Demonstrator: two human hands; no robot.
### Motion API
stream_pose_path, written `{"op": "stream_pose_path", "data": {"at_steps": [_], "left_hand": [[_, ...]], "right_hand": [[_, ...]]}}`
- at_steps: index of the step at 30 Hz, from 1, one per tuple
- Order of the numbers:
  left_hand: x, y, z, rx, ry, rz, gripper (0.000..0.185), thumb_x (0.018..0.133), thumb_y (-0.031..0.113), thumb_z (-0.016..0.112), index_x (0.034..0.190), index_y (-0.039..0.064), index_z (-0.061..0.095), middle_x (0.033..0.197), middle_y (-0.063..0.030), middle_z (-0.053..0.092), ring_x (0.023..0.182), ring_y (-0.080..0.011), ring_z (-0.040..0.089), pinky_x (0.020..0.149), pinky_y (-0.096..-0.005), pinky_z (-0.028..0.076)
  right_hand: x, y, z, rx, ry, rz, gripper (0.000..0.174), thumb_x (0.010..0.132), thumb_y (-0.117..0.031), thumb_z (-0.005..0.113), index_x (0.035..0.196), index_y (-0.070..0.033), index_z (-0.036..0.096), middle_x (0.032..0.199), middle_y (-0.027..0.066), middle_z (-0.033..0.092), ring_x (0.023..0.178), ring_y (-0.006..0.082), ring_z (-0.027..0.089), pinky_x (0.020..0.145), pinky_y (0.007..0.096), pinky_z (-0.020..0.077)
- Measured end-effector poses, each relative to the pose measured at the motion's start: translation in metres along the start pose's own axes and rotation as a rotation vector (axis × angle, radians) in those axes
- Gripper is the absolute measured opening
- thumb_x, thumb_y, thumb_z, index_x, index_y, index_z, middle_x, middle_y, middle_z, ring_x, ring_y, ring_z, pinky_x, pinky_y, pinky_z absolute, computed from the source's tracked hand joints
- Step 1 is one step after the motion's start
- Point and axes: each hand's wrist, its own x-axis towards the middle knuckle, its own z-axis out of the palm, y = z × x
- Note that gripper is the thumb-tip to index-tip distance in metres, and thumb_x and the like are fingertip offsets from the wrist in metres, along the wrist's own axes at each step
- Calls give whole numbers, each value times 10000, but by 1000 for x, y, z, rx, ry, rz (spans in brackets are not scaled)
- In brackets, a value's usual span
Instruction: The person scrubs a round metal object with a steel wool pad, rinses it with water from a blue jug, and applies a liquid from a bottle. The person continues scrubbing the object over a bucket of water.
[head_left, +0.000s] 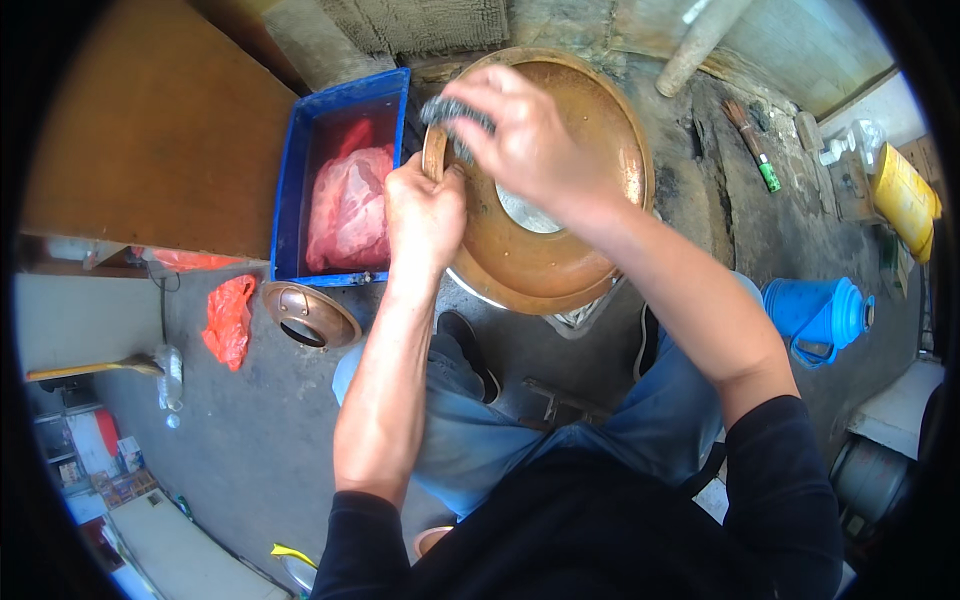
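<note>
A large round copper-coloured metal vessel or lid, with a pale round opening at its centre, lies in front of me between my legs. At its left side my left hand grips a curved copper-coloured piece, perhaps a handle; whether it joins the vessel is hidden. My right hand, blurred, holds a grey metal scouring pad against or just above the top of that piece. A smaller copper lid with a hole rests on the floor at the left.
Left of the vessel, a blue plastic bin holds raw meat in reddish liquid. A red plastic bag lies on the floor. To the right are a blue thermos flask, a brush with a green handle end and a yellow container.
</note>
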Motion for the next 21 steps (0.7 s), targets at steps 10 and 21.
{"op": "stream_pose_path", "data": {"at_steps": [10,21], "left_hand": [[-3,6,-2,-22,-35,-26,186,890,52,579,968,-85,678,753,-141,704,693,-164,645,674,-348,523],[-2,-1,1,61,-2,22,182,872,46,593,970,-75,687,762,-146,708,667,-165,648,651,-348,524]], "right_hand": [[22,28,-13,-95,7,108,277,809,-77,751,1080,-21,735,1015,180,681,965,344,686,862,405,573],[2,21,1,-33,-17,46,224,844,-98,740,1058,-32,752,1053,168,680,985,326,687,884,401,568]]}}
